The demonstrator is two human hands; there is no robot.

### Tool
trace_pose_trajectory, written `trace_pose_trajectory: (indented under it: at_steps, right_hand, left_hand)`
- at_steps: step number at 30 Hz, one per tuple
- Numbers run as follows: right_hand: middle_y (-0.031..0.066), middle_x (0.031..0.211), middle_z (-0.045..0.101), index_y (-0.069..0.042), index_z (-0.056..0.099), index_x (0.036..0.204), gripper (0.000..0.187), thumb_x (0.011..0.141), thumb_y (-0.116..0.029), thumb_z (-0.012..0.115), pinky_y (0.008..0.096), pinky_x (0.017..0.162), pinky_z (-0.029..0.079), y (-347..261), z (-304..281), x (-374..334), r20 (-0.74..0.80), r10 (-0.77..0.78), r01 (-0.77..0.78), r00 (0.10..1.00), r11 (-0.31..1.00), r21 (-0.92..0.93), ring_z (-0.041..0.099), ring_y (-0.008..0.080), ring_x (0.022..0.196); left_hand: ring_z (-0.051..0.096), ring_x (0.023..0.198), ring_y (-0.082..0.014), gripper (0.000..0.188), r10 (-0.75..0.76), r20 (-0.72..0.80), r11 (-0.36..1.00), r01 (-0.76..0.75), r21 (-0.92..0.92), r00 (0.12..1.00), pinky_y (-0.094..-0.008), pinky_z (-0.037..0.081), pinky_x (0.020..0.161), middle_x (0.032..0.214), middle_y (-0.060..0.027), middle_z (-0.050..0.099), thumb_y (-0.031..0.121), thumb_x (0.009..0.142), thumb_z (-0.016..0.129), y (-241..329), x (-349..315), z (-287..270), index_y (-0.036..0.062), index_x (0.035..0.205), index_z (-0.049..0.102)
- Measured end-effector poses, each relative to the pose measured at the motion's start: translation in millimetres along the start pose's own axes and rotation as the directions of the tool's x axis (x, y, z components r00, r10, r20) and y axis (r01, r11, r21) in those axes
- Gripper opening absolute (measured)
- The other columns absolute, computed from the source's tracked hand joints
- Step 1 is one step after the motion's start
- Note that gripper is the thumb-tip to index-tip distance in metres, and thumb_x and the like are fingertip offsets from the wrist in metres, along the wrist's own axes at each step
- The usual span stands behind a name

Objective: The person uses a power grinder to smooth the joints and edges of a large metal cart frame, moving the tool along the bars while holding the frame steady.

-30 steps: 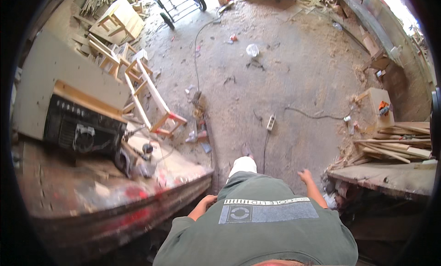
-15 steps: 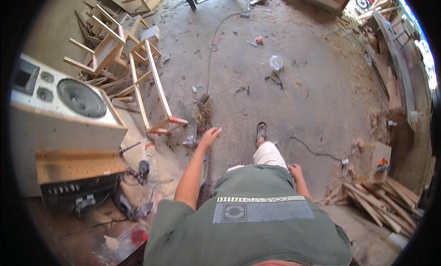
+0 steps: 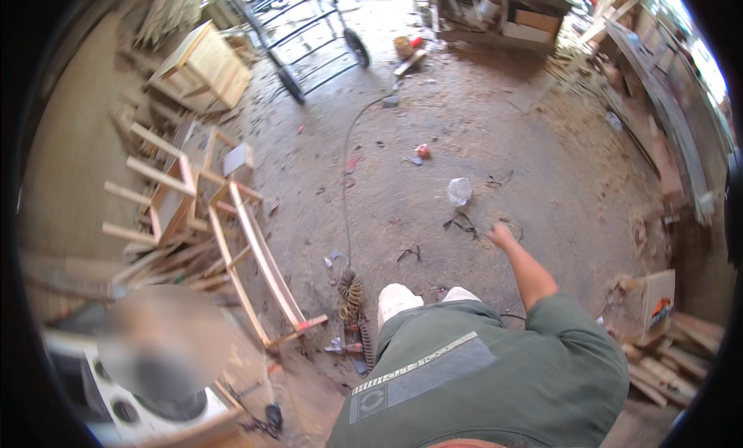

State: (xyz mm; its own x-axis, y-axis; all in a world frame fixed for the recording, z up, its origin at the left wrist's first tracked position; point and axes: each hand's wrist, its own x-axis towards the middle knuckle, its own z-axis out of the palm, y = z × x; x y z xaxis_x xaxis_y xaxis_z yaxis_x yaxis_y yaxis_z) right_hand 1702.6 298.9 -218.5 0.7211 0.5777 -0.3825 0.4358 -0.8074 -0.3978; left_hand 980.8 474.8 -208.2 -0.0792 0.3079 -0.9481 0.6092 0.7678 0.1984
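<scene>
Littered floor [image 3: 542, 150]; we judge mid-walk, calling for careful footing; right hand [image 3: 501, 235] above it, fingers' grip unclear; left hand unseen

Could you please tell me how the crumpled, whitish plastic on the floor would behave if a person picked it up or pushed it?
The whitish plastic is probably light, as it looks thin and translucent. Its crumpled surface suggests that it would be floppy and squash when gripped. Pushed, it might slide or tumble easily, being rounded and lying loose on the floor.
</scene>
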Motion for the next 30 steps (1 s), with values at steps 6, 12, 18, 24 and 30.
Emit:
trace_pose_trajectory:
  at_steps: [6, 12, 18, 24, 30]
  right_hand:
    - [0.0229, 0.111, 0.073, 0.0, 0.071, 0.116, 0.044, 0.086, -0.032, 0.07, 0.0497, 0.088, 0.055, -111.5, -35.0, 113.8, -0.101, 0.027, 0.02, 0.995, 0.899, 0.437, 0.072, 0.0397, 0.1]
    - [0.0284, 0.113, 0.069, -0.001, 0.07, 0.112, 0.045, 0.081, -0.032, 0.073, 0.0555, 0.089, 0.052, -152.2, 52.9, 87.6, -0.014, 0.025, -0.017, 1.0, 0.911, 0.411, 0.066, 0.0448, 0.105]
    - [0.0266, 0.115, 0.071, 0.0, 0.071, 0.114, 0.039, 0.086, -0.028, 0.068, 0.0504, 0.095, 0.054, -5.9, 129.2, -132.8, 0.172, 0.947, -0.649, 0.272, 0.048, 0.76, 0.069, 0.0417, 0.111]
    - [0.0247, 0.112, 0.073, 0.002, 0.072, 0.107, 0.037, 0.089, -0.03, 0.071, 0.0504, 0.091, 0.055, -29.3, 182.3, -321.3, 0.258, 0.848, -0.339, -0.463, -0.438, 0.832, 0.069, 0.0411, 0.109]
    - [0.0284, 0.092, 0.073, 0.004, 0.075, 0.091, 0.032, 0.085, -0.026, 0.065, 0.053, 0.08, 0.057, -105.0, 259.9, -285.0, 0.312, 0.875, -0.305, -0.369, -0.432, 0.849, 0.072, 0.044, 0.093]
  left_hand:
    - [0.066, 0.08, -0.024, 0.045, 0.409, 0.253, 0.831, -0.472, 0.294, 0.877, -0.0429, 0.05, 0.066, 0.091, -0.0109, 0.069, 0.051, 0.1, 0.059, 330.7, 52.7, 63.1, 0.0084, 0.111, 0.068]
    - [0.065, 0.081, -0.0237, 0.045, 0.424, 0.596, 0.511, -0.724, 0.464, 0.682, -0.0428, 0.049, 0.066, 0.093, -0.0107, 0.069, 0.05, 0.1, 0.059, 601.8, 70.6, 193.1, 0.0076, 0.115, 0.065]
    - [0.064, 0.081, -0.0235, 0.046, 0.363, 0.554, 0.357, -0.661, 0.66, 0.749, -0.0427, 0.048, 0.066, 0.095, -0.0105, 0.069, 0.048, 0.099, 0.059, 798.0, 59.9, 222.1, 0.0068, 0.119, 0.063]
    - [0.064, 0.086, -0.0239, 0.049, 0.311, 0.634, 0.066, -0.681, 0.729, 0.708, -0.0424, 0.048, 0.07, 0.104, -0.01, 0.067, 0.047, 0.098, 0.06, 944.3, -5.3, 338.5, 0.0081, 0.128, 0.059]
    - [0.067, 0.108, -0.0274, 0.061, -0.01, 0.846, -0.155, -0.837, 0.525, 0.532, -0.0446, 0.048, 0.088, 0.132, -0.0103, 0.064, 0.051, 0.095, 0.064, 703.1, -57.5, 636.3, 0.0143, 0.143, 0.053]
